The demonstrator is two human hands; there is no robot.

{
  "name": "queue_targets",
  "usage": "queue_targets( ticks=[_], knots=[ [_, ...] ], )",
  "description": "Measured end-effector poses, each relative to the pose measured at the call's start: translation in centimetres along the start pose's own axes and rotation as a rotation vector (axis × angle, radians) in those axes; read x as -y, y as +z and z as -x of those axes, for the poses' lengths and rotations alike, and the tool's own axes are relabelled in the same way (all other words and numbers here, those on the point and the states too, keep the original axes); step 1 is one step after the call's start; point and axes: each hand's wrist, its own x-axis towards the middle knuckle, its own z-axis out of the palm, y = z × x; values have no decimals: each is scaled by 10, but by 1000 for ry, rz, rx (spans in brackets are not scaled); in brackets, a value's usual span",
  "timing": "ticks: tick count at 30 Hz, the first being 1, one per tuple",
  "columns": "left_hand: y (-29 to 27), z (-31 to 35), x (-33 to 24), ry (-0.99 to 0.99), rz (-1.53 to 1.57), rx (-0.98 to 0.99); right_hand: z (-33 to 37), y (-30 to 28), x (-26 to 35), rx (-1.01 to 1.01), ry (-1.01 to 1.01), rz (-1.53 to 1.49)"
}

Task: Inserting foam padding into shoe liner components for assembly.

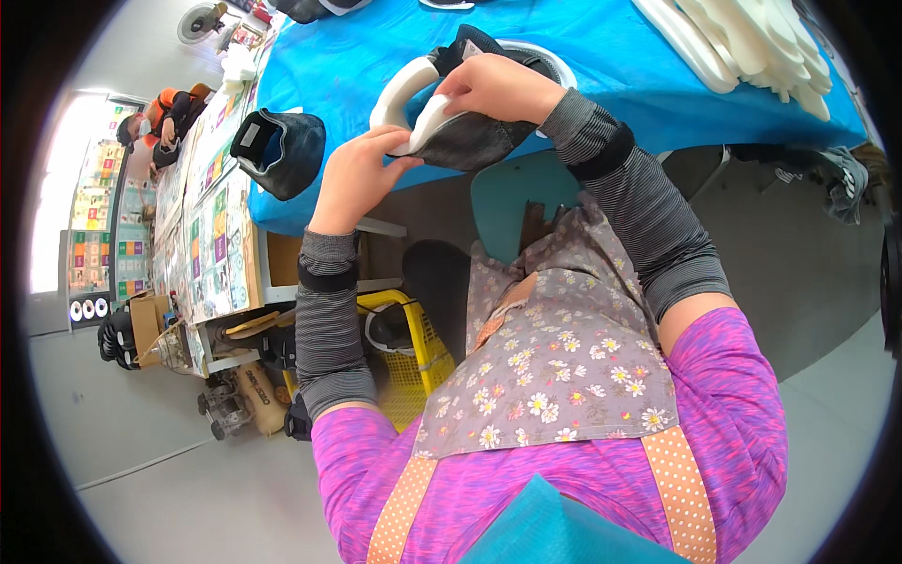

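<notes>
Over the table's near edge I hold a black shoe [474,141] with a white sole edge showing at its far right. A curved white foam-like piece [404,89], resembling an insole, sits bent at the shoe's opening. My left hand [357,179] is closed, thumb and fingers pinching the piece's near end by the shoe's rim. From above, my right hand [507,89] pinches the white part along the opening, its palm over the shoe. How far the white piece goes inside is hidden. Left of my hands stands another black shoe [282,150], opening upward.
A blue sheet [592,47] covers the table. White insole-like pieces [752,47] are piled at the far right, with more dark shoes at the far edge. A yellow basket [427,348] and teal stool [512,202] stand below. Another person [169,117] sits far left.
</notes>
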Motion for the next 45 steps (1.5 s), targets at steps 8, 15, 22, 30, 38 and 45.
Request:
queue_targets(
  ticks=[8, 15, 22, 30, 38, 45],
  knots=[
    [-1, -6, -34, 214, -110, -326, 3, -4, -3, 97, -26, -66],
    [30, -15, -29, -30, 145, -340, 3, -10, -4, 127, -22, -89],
    [39, -19, -25, -74, 271, -360, 9, -16, -13, 147, -129, -135],
    [32, -24, -36, 198, 100, -462, 11, -16, -14, 118, -117, -137],
    [49, -35, -43, -220, 409, -454, 14, 4, -18, -1, -44, -287],
    [45, -30, -28, -146, 668, -250, 20, 27, -9, -238, -15, -441]
  ],
)
